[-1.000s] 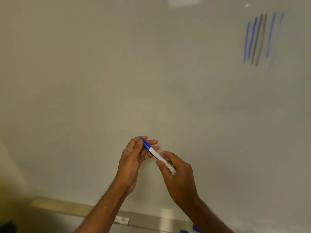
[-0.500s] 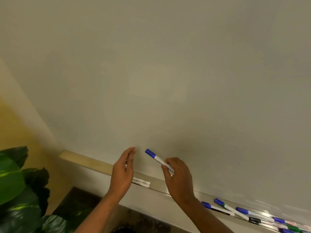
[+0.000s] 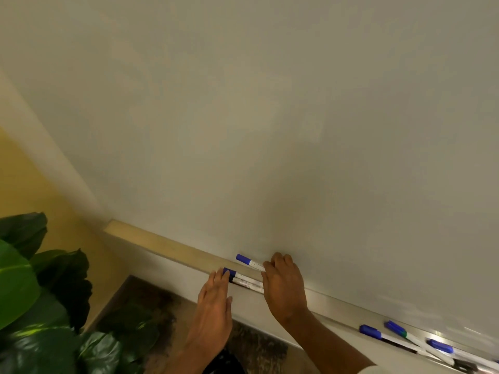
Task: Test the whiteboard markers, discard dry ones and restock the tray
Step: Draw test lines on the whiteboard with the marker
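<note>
A capped blue marker [image 3: 248,261] with a white barrel is held low over the tray [image 3: 172,248] at the whiteboard's [image 3: 270,117] bottom edge; my right hand [image 3: 283,286] grips its barrel end. Just below it, markers [image 3: 244,280] with a blue and a dark cap lie in the tray. My left hand [image 3: 216,303] is flat with fingers extended, its fingertips touching the blue cap of those lying markers. Further right, several more blue-capped markers [image 3: 399,336] rest along the tray.
A large green plant [image 3: 35,306] stands at the lower left beside a yellow wall [image 3: 32,190]. A dark stone-patterned surface [image 3: 151,314] lies below the tray.
The view dropped down to the tray. My right hand lowered the blue marker to just above the tray, and my left hand came down onto the markers lying there.
</note>
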The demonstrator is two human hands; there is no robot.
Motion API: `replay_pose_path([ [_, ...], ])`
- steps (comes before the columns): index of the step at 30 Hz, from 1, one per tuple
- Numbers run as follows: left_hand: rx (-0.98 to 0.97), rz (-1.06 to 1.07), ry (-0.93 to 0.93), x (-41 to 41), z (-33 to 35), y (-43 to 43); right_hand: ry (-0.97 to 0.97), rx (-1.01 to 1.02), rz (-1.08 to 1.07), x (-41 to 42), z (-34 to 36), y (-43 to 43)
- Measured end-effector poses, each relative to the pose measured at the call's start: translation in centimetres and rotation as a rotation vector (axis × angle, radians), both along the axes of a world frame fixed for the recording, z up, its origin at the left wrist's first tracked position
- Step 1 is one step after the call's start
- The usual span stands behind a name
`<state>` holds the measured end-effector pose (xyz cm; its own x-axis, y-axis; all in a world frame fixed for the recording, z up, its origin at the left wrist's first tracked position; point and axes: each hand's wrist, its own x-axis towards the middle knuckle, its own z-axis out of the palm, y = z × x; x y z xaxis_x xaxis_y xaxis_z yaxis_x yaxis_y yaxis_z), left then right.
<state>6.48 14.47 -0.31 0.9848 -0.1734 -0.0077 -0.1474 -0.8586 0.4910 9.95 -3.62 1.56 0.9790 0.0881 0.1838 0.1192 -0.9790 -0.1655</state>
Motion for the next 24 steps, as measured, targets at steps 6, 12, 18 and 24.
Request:
replay_pose_path([
  [6,0.212,-0.025,0.145,1.9,-1.8,0.4,0.209,-0.050,0.019,1.6,-2.9,1.6],
  [12,0.231,-0.072,0.192,3.5,-4.3,0.7,0.239,-0.081,0.035,3.2,-5.1,2.1],
  [18,0.237,-0.097,0.256,4.4,-6.4,1.0,0.303,-0.073,0.015,3.8,-7.1,2.9],
  [24,0.211,-0.125,0.157,4.9,-7.5,1.0,0.236,-0.059,0.013,3.8,-8.5,3.2],
])
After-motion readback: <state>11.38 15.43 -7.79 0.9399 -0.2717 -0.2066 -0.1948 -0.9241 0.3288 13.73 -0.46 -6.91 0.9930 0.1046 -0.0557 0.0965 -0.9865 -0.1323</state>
